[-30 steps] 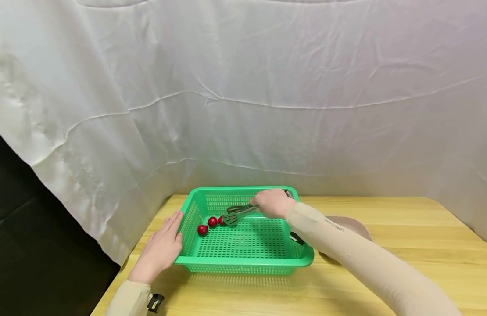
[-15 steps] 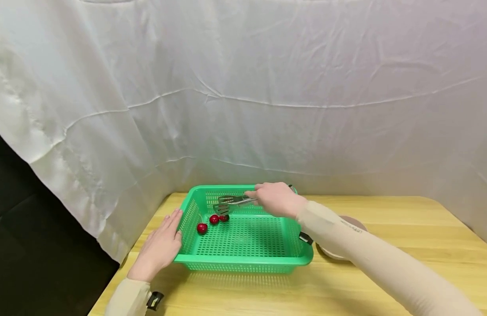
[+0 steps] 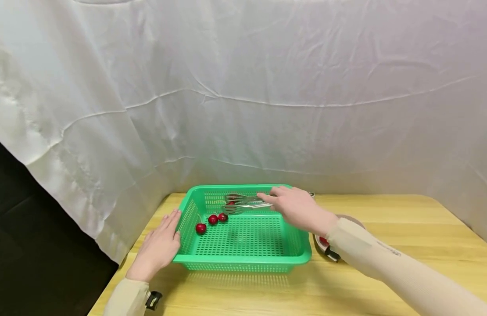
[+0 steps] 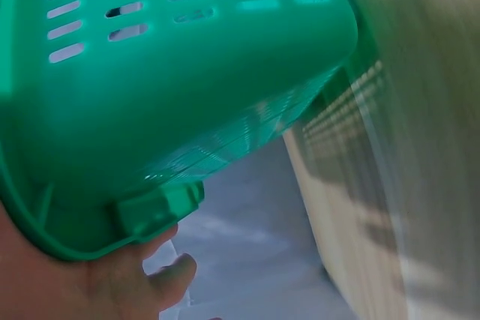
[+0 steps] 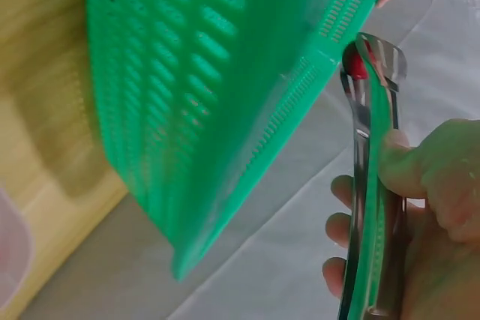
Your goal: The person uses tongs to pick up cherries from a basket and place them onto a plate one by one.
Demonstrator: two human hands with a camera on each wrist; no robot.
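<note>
My right hand (image 3: 296,208) holds metal tongs (image 3: 243,208) above the far part of a green plastic basket (image 3: 243,260). In the right wrist view, a red cherry (image 5: 355,64) sits between the tong heads, and the fingers and thumb press the tong arms from both sides. Three more cherries lie on the basket floor: one cherry (image 3: 201,228) near the left wall, a second cherry (image 3: 213,219) and a third cherry (image 3: 223,217) side by side farther back. With fingers extended, my left hand (image 3: 158,248) rests against the basket's left rim.
Right of the basket stands a round pinkish bowl (image 3: 351,218), partly hidden by my right forearm, with something red (image 3: 324,241) in it. The wooden table (image 3: 417,245) extends to the right. A pale curtain (image 3: 287,109) hangs behind.
The tongs have risen from the basket floor and shifted right, now with a cherry between their heads. My right arm has moved right, showing more of the bowl's near side. The left hand stays.
</note>
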